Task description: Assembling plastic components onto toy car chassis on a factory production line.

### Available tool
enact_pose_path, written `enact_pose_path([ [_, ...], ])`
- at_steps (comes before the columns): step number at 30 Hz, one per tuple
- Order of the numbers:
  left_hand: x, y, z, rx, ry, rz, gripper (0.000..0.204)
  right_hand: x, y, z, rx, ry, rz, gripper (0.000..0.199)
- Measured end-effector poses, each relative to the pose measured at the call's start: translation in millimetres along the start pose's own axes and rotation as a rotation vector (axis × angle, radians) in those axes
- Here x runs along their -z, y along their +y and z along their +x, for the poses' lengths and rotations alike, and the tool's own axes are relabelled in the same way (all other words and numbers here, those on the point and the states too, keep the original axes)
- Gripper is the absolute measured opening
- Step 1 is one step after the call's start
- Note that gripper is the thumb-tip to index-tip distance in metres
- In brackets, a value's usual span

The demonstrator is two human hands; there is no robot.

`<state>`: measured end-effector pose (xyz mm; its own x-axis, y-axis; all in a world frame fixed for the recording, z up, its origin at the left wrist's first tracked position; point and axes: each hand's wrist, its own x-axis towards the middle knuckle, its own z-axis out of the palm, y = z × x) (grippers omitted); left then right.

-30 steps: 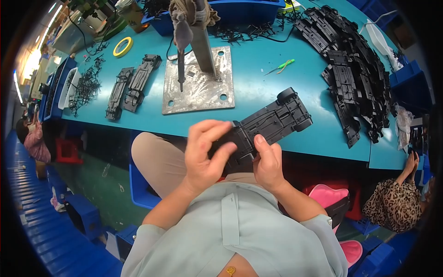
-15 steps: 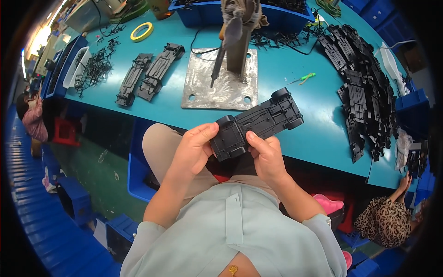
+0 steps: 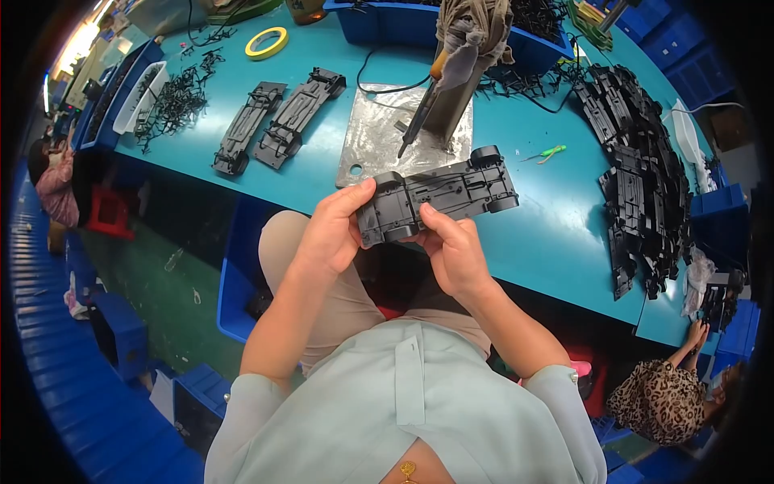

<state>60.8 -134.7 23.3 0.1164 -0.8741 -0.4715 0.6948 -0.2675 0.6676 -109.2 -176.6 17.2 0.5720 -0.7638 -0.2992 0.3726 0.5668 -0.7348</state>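
Note:
Both hands grip a black plastic toy car chassis (image 3: pixel 443 192) with wheels at its corners, tilted slightly up to the right over the table's near edge. My left hand (image 3: pixel 332 230) is closed on its left end, thumb on top near a wheel. My right hand (image 3: pixel 453 252) pinches the near long side around the middle, thumb on the upper face and fingers hidden below. Just beyond the chassis a thin pointed tool, like a soldering iron (image 3: pixel 415 129), hangs tip down from a cloth-wrapped metal post (image 3: pixel 455 97) on a steel plate (image 3: pixel 367 133).
Two similar chassis (image 3: pixel 302 117) lie at the left, near a yellow tape roll (image 3: pixel 266 43) and small black parts (image 3: pixel 173 105). A large pile of chassis (image 3: pixel 633 181) covers the right side. A green-handled screwdriver (image 3: pixel 553 151) lies before it. Co-workers sit at both sides.
Both hands have moved the chassis slightly up and left, closer to the post, and turned it a little flatter. The whole view has shifted a bit.

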Motion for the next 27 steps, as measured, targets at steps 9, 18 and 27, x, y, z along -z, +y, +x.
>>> enact_pose_path([
  [9,3,22,11,-0.025,0.027,0.179,0.031,-16,-5,13,0.041,-0.034,0.014,0.028],
  [18,-1,28,23,-0.096,0.03,0.034,0.031,-20,-8,20,0.098,-0.049,0.039,0.027],
  [27,1,27,28,-0.103,-0.029,0.073,0.033,-20,-7,21,0.111,-0.034,0.053,0.028],
])
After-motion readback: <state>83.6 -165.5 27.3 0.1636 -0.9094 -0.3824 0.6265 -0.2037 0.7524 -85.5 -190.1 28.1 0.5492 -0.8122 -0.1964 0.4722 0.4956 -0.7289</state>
